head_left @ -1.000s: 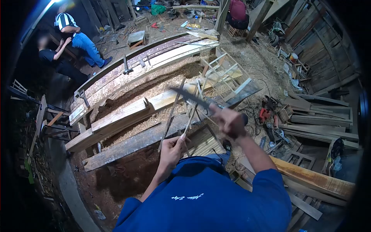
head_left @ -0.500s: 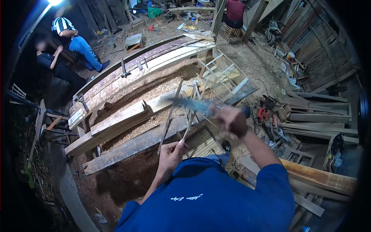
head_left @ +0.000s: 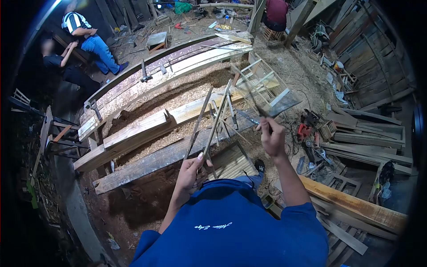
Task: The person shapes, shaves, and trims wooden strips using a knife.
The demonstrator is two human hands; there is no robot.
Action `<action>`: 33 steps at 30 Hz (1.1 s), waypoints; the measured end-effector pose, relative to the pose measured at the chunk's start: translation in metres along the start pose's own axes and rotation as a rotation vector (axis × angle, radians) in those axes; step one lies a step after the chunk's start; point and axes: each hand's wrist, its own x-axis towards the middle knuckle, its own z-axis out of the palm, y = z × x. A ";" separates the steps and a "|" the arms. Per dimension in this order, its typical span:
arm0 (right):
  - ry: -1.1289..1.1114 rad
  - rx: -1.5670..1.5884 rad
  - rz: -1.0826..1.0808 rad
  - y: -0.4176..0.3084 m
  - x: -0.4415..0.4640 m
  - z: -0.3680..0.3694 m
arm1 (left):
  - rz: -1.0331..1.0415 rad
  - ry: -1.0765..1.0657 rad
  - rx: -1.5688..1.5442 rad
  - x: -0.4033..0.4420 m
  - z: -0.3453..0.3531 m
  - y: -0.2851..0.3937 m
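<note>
Hands apart, each closed on an object.
The left hand (head_left: 190, 174) pinches a thin wooden strip (head_left: 218, 119), which extends forward beyond its fingers; the right hand (head_left: 272, 137) grips a blurred long tool (head_left: 254, 99). A slatted frame (head_left: 279, 99) lies beyond the right hand.

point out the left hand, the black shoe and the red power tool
left hand (head_left: 188, 174): head view, middle of the hand
black shoe (head_left: 259, 164): head view, upper part of the shoe
red power tool (head_left: 304, 130): head view, its red body
</note>
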 end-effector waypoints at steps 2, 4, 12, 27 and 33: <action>-0.042 0.033 -0.088 -0.017 -0.006 0.007 | 0.000 -0.003 0.022 0.002 0.001 0.000; -0.087 0.019 -0.186 -0.020 -0.014 0.013 | 0.000 -0.006 0.023 0.005 0.003 -0.001; -0.372 -0.137 -0.407 -0.043 -0.043 0.024 | 0.054 0.088 -0.052 0.014 0.016 -0.005; -0.218 -0.336 -0.595 -0.022 -0.019 0.024 | 0.181 0.169 0.074 0.011 0.027 0.002; 0.014 -0.353 -0.497 0.041 0.021 0.014 | 0.067 0.171 0.067 -0.014 0.025 0.006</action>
